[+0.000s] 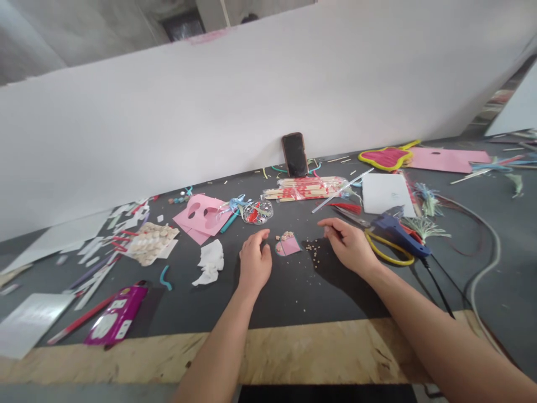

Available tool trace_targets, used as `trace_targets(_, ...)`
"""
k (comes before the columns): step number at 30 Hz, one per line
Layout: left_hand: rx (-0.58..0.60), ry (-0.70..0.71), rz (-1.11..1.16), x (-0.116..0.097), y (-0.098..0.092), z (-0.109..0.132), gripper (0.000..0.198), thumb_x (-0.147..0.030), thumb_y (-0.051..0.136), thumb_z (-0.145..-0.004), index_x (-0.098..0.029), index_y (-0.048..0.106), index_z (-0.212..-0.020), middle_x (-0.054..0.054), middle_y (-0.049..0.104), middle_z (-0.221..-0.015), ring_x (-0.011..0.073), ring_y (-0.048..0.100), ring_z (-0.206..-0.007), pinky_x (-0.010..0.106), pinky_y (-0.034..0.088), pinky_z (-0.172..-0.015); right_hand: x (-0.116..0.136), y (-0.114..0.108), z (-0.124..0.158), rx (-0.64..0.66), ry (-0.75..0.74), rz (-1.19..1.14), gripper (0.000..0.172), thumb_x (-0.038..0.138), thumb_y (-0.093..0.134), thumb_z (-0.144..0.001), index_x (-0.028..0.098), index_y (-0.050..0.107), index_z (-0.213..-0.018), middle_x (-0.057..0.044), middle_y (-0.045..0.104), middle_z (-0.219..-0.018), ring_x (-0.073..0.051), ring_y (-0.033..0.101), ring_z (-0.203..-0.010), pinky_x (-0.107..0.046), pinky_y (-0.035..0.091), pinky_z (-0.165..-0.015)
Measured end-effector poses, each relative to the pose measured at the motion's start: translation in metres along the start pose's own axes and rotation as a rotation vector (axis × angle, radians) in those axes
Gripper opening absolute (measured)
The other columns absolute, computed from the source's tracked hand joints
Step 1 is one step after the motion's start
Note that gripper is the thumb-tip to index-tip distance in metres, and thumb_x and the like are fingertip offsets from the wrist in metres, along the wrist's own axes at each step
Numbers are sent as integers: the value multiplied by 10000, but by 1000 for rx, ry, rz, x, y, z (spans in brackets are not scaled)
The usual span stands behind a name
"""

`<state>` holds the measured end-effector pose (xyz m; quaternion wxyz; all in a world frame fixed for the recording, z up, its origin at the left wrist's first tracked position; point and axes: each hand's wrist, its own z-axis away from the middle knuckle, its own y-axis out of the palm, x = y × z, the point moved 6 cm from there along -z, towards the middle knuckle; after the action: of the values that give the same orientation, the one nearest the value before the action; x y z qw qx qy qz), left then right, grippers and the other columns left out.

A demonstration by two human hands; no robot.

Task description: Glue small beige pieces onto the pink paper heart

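Observation:
A small heart-shaped piece [290, 247] with a bare pink surface lies on the dark table between my hands. Small beige bits [286, 235] cover its upper edge. My left hand [255, 261] is just left of the heart, fingers bent, thumb apart from the index finger, nothing visible in it. Past the loose beige bits [314, 251] scattered to the heart's right, my right hand [347, 242] hovers with loosely curled fingers and no object showing between them. Beside that hand lies a blue glue gun [396, 230] and yellow-handled scissors [388, 258].
A phone [295, 154] leans against the white wall behind packaged sticks [306, 188]. Left of my hands are crumpled tissue [210, 263], pink card [205, 217] and a purple packet [117, 314]. A white square board [386, 193] and a grey cable [497, 246] occupy the right side.

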<state>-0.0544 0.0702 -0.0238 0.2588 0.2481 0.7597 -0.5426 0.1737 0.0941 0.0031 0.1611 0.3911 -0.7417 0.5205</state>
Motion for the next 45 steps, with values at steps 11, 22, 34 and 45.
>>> trace_targets(11, 4, 40, -117, -5, 4, 6, 520, -260, 646, -762, -220, 460, -1245, 89, 611, -1146, 278, 510, -1128, 460, 385, -963, -8, 3, 0, 22, -62, 15, 218, 183, 449, -856, 188, 637, -967, -69, 676, -897, -177, 626, -742, -281, 481, -666)
trace_targets(22, -24, 4, -279, -10, 7, 6, 517, -232, 554, -807, -204, 421, -1306, 125, 579, -1218, 319, 474, -1174, 502, 380, -946, -7, 1, 1, 40, -62, 70, 213, 159, 455, -862, 180, 639, -966, -68, 667, -917, -169, 625, -766, -270, 487, -682)
trace_targets(34, 123, 267, -420, -56, 11, 29, 418, -131, 497, -814, -246, 529, -1215, 83, 560, -1278, 300, 412, -1234, 515, 339, -986, 8, 24, 13, 298, -152, 322, 432, 27, 476, -763, 207, 666, -1108, -93, 639, -1127, -264, 480, -1015, -382, 425, -855)
trace_targets(45, 312, 290, -576, -27, -2, 76, 437, -349, 377, -935, -185, 437, -1335, 154, 445, -1418, 301, 348, -1341, 620, 234, -1054, 13, 32, 12, 323, -210, 303, 442, 10, 484, -727, 218, 680, -1064, -67, 661, -1124, -262, 487, -1029, -385, 407, -833)
